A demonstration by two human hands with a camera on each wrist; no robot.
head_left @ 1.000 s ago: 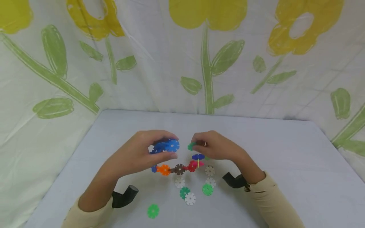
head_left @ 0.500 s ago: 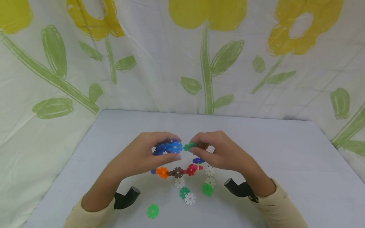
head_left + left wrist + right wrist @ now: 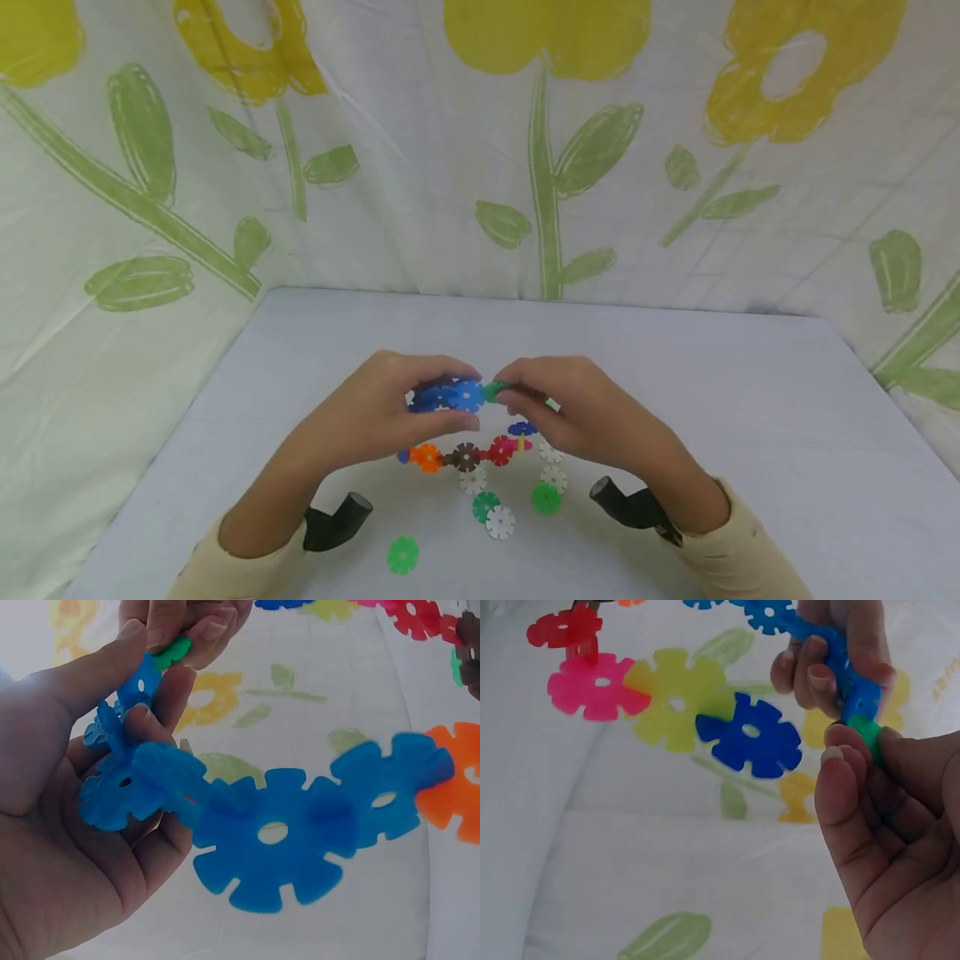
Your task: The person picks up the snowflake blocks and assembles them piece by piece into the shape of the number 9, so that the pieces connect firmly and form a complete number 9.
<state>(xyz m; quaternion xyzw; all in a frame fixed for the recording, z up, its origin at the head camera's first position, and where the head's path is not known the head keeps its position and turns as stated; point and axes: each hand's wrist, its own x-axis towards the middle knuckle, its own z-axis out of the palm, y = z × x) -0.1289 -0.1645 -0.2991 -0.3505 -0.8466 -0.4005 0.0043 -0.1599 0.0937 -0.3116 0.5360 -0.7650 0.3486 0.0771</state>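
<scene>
A chain of notched plastic snowflake discs hangs from my left hand (image 3: 378, 408), whose thumb and fingers grip its blue discs (image 3: 468, 395). From there the chain runs through an orange disc (image 3: 428, 457), a brown disc (image 3: 466, 457) and a red disc (image 3: 501, 450). Pink, yellow (image 3: 676, 701) and dark blue discs (image 3: 761, 742) form its other end in the right wrist view. My right hand (image 3: 581, 408) pinches a green disc (image 3: 866, 733) against the end blue disc. Fingers hide the joint, so I cannot tell whether the notches interlock.
Several loose discs lie on the pale table (image 3: 675, 375): a green one (image 3: 402, 555) at the front, a white one (image 3: 500, 522), a darker green one (image 3: 486, 507) and a bright green one (image 3: 546, 499). A flower-painted curtain (image 3: 420, 208) stands behind the table.
My right hand has moved left with the green disc, up against the blue end disc. My left hand has shifted slightly right and down, and the hanging chain has lowered a little.
</scene>
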